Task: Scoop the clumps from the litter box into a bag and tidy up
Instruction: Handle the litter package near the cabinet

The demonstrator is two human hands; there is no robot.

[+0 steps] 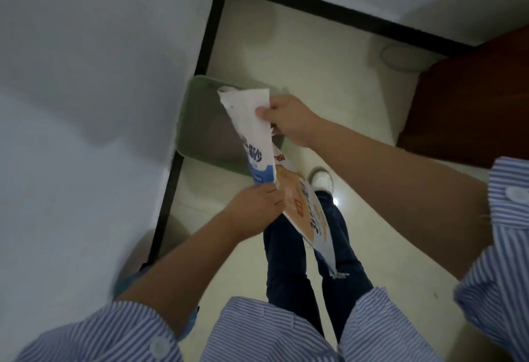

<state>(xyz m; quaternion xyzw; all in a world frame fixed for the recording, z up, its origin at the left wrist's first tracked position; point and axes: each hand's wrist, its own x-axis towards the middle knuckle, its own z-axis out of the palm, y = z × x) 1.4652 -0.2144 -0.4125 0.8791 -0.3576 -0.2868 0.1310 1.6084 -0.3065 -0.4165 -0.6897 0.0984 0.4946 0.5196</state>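
Two hands hold the printed bag [259, 144] above the green litter box [200, 121]: right hand [289, 121] pinches its torn mouth at twelve o'clock, left hand [254, 207] grips the middle. Long axis runs eleven-to-five, mouth nearest the box.

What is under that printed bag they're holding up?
Below the bag sits a green litter box on the floor, partly covered by it. The box's contents look blurred grey; clumps cannot be made out.

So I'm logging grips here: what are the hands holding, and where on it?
Both hold one printed litter bag: the right hand pinches its white upper end, the left hand grips its middle.
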